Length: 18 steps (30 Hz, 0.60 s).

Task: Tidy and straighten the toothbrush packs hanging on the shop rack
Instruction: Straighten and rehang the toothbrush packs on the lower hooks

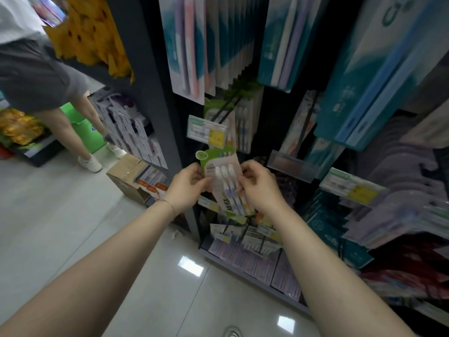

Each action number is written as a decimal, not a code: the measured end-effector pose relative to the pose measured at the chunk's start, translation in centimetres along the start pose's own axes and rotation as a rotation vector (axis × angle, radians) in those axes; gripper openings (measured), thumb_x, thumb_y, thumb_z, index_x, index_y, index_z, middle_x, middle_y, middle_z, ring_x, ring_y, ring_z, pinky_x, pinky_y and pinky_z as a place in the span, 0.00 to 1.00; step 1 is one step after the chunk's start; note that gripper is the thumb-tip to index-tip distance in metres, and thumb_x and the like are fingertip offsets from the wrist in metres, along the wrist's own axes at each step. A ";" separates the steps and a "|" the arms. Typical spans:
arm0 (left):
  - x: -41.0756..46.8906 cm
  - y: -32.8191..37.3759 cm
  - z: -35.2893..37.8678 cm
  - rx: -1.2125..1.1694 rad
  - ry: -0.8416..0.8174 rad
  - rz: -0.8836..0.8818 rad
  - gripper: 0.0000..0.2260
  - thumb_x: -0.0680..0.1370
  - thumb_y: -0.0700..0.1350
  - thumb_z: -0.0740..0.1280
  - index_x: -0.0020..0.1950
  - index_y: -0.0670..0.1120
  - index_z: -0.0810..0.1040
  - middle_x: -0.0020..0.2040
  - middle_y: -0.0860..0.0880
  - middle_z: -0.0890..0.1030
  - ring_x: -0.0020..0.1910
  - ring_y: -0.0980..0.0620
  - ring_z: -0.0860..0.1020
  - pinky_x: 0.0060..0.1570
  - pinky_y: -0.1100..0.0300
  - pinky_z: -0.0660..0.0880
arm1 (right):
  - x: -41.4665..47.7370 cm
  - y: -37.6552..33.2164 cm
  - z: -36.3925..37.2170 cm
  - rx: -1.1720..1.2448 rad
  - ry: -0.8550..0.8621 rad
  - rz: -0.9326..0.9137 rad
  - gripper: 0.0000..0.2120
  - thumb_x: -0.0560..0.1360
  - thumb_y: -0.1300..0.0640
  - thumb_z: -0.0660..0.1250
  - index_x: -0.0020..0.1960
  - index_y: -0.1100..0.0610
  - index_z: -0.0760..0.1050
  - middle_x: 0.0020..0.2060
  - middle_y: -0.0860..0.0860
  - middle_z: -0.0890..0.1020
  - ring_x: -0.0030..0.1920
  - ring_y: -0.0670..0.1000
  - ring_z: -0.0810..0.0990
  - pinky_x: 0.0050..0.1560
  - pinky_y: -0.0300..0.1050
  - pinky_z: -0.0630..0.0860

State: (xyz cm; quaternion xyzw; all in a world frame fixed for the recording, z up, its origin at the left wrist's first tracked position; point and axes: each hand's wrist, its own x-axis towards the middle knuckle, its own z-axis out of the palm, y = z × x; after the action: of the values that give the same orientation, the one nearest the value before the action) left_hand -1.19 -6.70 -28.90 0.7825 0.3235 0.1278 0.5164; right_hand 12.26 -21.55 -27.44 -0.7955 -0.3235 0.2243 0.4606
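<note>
A green-and-white toothbrush pack [224, 177] with three brushes and a round green tab at its top is held in front of the dark rack [272, 122]. My left hand [188, 184] grips its left edge, and my right hand [258, 183] pinches its right edge. The pack is tilted, its top leaning left. Behind it hang more green packs [239, 117] of the same kind on a hook with a price tag [206, 130]. Pink-and-teal toothbrush packs [194, 45] hang in a row above.
Teal toothbrush packs [379, 76] hang to the right, purple-white packs [393, 210] lower right. Packs lie on the bottom shelf [245, 259]. An open cardboard box [131, 178] stands on the tiled floor at left. A person [48, 81] stands further left by a green bin [83, 127].
</note>
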 end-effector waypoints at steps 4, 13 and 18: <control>1.1 -0.4 -1.0 0.009 -0.008 0.010 0.09 0.80 0.42 0.67 0.59 0.43 0.76 0.51 0.45 0.84 0.48 0.49 0.84 0.56 0.45 0.80 | 1.6 -0.2 0.9 0.031 -0.030 -0.027 0.04 0.79 0.60 0.63 0.49 0.52 0.75 0.38 0.53 0.82 0.41 0.56 0.82 0.50 0.57 0.80; 3.6 1.0 -3.2 -0.031 0.007 0.170 0.11 0.84 0.44 0.60 0.65 0.49 0.73 0.56 0.46 0.83 0.49 0.50 0.84 0.55 0.48 0.81 | 3.5 -1.0 2.3 0.155 0.118 -0.180 0.05 0.80 0.60 0.63 0.49 0.50 0.74 0.37 0.47 0.81 0.38 0.46 0.81 0.44 0.47 0.79; 5.0 1.1 -3.5 -0.028 -0.024 0.172 0.12 0.84 0.47 0.59 0.66 0.51 0.74 0.55 0.52 0.83 0.47 0.50 0.84 0.55 0.46 0.80 | 3.8 -1.5 2.8 0.206 0.176 -0.165 0.05 0.81 0.60 0.61 0.50 0.51 0.74 0.38 0.43 0.79 0.36 0.41 0.79 0.39 0.37 0.75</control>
State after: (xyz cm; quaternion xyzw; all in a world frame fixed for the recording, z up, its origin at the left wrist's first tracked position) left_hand 1.11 -1.22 -27.05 0.8017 0.2468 0.1668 0.5182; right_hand 12.61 -16.59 -27.73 -0.7314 -0.3216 0.1472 0.5831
